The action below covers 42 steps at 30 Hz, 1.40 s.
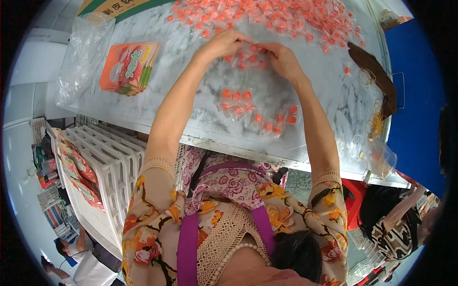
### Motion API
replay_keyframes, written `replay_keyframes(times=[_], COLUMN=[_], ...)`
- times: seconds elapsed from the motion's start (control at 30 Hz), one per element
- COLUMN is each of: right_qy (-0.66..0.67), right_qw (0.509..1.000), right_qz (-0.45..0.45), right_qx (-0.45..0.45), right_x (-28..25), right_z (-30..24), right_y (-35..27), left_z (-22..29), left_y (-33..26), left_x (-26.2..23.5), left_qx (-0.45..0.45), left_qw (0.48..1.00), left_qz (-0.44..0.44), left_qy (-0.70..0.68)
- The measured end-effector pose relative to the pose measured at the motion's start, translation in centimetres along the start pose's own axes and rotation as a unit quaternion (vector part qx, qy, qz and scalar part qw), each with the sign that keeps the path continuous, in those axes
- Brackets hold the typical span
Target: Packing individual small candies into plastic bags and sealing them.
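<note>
Both arms reach over the table, and my hands come close together just short of a large heap of small clear-wrapped red candies (281, 21). My left hand (225, 45) bends its fingers in at the left of a small cluster of wrapped candies (245, 59); what its fingertips hold is hidden. From the right, my right hand (282, 58) pinches at a wrapped candy on the cluster's upper edge. Nearer to me, between my forearms, lie two more small groups of wrapped candies, a left group (236, 99) and a right group (275, 123).
Printed red pouches (128, 67) lie stacked at the left by a crumpled clear plastic bag (86, 55). Rubber bands (376, 125), a brown cloth (379, 71) and a tipped clear cup (381, 157) line the right edge. White crates (102, 157) stand lower left.
</note>
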State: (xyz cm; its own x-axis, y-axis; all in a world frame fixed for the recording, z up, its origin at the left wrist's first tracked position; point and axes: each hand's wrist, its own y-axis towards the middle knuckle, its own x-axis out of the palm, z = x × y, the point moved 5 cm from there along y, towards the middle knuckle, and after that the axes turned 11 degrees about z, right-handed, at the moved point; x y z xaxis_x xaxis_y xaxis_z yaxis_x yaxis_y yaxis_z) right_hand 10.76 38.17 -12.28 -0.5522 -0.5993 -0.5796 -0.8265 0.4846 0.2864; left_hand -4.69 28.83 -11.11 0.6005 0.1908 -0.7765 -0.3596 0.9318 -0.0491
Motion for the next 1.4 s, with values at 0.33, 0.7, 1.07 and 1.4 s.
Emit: replay_keyframes(times=[0.33,0.7,1.07,1.4], right_qy=[0.017,-0.173,-0.154,-0.091], right_qw=[0.995,0.974,0.977,0.979], right_qz=[0.063,0.129,0.144,0.125], right_qx=[0.081,0.064,0.012,-0.131], right_x=[-7.2,-2.7,2.6,3.8], right_z=[-4.0,-8.1,-9.1,-9.1], right_y=[-7.9,-20.8,-13.1,-9.3], left_z=[-0.9,0.5,5.2,3.9], left_y=[-10.9,-8.4,-10.6,-10.1], left_x=[-3.1,1.3,5.6,4.7], left_qx=[-0.028,0.214,0.116,-0.037], left_qw=[0.981,0.958,0.958,0.876], left_qz=[0.157,0.193,0.163,0.331], left_qy=[-0.107,0.014,-0.207,-0.348])
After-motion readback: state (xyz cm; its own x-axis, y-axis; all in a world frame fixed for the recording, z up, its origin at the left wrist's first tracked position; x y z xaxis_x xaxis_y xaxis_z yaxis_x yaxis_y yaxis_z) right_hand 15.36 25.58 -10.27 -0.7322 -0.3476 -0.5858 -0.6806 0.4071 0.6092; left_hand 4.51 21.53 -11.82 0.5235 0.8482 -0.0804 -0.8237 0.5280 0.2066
